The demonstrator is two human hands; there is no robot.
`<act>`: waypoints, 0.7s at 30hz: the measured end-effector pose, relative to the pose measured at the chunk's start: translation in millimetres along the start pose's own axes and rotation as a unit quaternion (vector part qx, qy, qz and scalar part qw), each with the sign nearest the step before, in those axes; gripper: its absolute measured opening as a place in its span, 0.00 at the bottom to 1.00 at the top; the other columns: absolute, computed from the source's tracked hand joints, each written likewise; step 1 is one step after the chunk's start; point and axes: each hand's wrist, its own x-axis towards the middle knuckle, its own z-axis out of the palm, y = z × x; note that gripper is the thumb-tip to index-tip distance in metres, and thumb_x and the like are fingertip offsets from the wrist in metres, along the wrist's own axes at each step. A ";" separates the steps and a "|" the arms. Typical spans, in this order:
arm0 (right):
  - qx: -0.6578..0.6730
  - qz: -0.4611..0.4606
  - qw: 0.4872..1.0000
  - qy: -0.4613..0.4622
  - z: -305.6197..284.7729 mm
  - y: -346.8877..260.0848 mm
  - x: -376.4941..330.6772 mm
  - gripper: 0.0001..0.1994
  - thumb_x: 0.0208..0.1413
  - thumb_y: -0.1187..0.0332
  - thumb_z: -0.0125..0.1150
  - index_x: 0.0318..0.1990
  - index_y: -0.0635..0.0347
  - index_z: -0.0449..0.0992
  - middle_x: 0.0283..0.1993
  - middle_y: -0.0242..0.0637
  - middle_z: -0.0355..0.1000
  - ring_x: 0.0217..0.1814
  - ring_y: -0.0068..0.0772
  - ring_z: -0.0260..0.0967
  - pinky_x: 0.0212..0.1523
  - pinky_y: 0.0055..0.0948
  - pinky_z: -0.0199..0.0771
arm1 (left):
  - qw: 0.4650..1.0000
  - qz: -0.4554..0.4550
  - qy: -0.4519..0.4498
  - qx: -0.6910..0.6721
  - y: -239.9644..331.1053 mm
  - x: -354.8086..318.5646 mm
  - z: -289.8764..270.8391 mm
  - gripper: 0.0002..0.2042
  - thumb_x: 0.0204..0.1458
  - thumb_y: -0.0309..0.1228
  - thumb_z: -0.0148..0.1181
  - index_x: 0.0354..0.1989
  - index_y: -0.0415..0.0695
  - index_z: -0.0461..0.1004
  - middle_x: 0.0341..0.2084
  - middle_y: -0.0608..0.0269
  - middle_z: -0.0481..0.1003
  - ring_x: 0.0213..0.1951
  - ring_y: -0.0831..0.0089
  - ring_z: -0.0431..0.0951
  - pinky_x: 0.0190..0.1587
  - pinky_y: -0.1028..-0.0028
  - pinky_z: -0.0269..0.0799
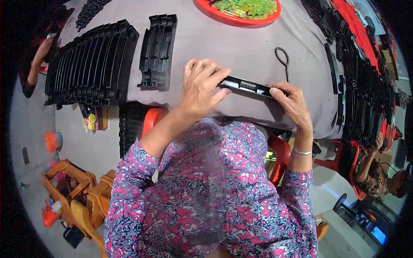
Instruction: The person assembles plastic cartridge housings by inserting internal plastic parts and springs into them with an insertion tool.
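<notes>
Between my hands, just above the near part of the cloth-covered table, is a long black plastic piece (pixel 245 86) with a rectangular slot and a pale strip along it. My left hand (pixel 201 86) grips its left end, thumb below and fingers above. At the other end, my right hand (pixel 291 99) holds it with the thumb on top and the fingers curled underneath. Left of my left hand lie a pair of similar black parts (pixel 157 53) side by side. A dark metal rod with a looped end (pixel 282 58) rests beyond my right hand.
A long row of black plastic parts (pixel 92 62) lines the table's left side. At the far edge stands a red tray (pixel 232 19) of small green and yellow pieces. More black parts (pixel 359 81) are heaped at right. Other people's arms show at left (pixel 38 58) and right (pixel 372 157).
</notes>
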 end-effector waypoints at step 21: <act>-0.012 -0.101 0.974 0.204 -12.9 -10.9 33.5 0.12 0.59 0.65 0.60 0.37 0.68 0.79 0.26 0.27 0.73 0.28 0.16 0.64 0.29 0.22 0.67 | 0.995 0.064 -0.075 -0.022 12.5 23.1 18.5 0.20 0.42 0.33 0.69 0.46 0.45 0.76 0.38 0.60 0.74 0.46 0.60 0.74 0.58 0.56 0.62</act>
